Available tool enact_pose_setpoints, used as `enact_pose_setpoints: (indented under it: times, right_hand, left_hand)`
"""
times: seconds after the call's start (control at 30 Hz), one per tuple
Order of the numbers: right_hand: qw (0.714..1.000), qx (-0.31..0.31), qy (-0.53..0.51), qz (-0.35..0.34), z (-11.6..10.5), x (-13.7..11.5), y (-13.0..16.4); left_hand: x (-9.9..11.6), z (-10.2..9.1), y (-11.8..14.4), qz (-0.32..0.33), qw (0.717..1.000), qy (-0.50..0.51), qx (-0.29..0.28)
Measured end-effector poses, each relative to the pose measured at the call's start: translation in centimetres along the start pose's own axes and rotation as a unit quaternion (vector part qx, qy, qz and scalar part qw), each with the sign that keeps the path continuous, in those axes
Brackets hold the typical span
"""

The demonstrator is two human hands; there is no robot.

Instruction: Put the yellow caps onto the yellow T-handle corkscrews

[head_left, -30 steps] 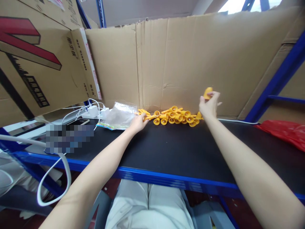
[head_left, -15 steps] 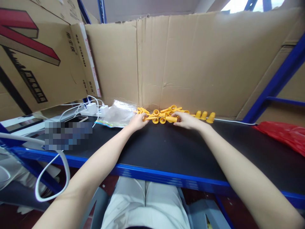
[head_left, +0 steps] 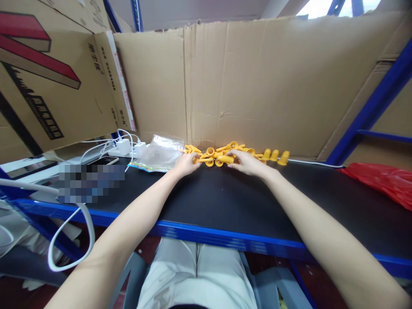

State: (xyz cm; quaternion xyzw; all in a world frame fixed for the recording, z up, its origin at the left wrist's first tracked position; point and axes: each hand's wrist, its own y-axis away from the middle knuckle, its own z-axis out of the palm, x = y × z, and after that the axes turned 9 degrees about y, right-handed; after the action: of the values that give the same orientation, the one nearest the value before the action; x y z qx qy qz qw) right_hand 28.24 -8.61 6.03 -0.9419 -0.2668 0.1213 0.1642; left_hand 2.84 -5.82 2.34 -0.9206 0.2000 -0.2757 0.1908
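My left hand (head_left: 186, 165) is closed on a slim yellow plastic piece with a ridged, screw-like shaft (head_left: 206, 159) that points right. In my right hand (head_left: 243, 163), the fingers are closed around a yellow plastic cap (head_left: 225, 159), its narrower end toward the left hand. The shaft's tip and the cap lie close together; whether they touch I cannot tell. Behind and between the hands is a heap of yellow pieces (head_left: 233, 146), some cup-shaped with open mouths, others slim. Three yellow caps (head_left: 274, 155) stand upright in a row right of my right hand.
Left of the heap lies a clear plastic bag (head_left: 159, 153). White chargers and cables (head_left: 122, 146) and a phone (head_left: 109, 161) are farther left. A red plastic bag (head_left: 383, 180) rests at the right. Cardboard (head_left: 273, 81) walls the back of the black shelf (head_left: 222, 201).
My right hand has moved slightly left with the yellow cap, bringing it closer to the ridged piece. My left hand has stayed nearly still.
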Motion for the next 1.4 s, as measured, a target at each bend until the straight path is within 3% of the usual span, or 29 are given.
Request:
enact_pose_setpoints:
  times: [0.33,0.5,0.77,0.97,1.23,1.4]
  right_hand:
    - [0.998,0.014,0.057,0.015,-0.3,1.2,-0.1]
    - [0.999,0.029,0.039,-0.016,0.4,1.4,-0.2]
    - [0.990,0.066,-0.116,-0.048,1.4,0.8,-0.5]
    - [0.961,0.009,-0.278,0.004,2.1,1.0,-0.5]
    - [0.933,0.005,-0.345,0.100,1.9,0.1,-0.5]
    - [0.922,-0.067,-0.376,0.069,0.9,0.6,0.1]
  left_hand:
    - [0.0,-0.1,0.0,0.004,1.000,-0.016,0.002]
    - [0.3,-0.1,0.0,0.013,1.000,-0.010,0.006]
    - [1.2,-0.2,0.2,0.036,0.999,0.011,0.017]
    - [1.2,-0.2,0.2,0.051,0.998,0.014,0.026]
    - [1.6,-0.3,0.2,0.043,0.998,0.011,0.035]
    - [1.8,-0.5,0.4,0.063,0.998,0.013,0.023]
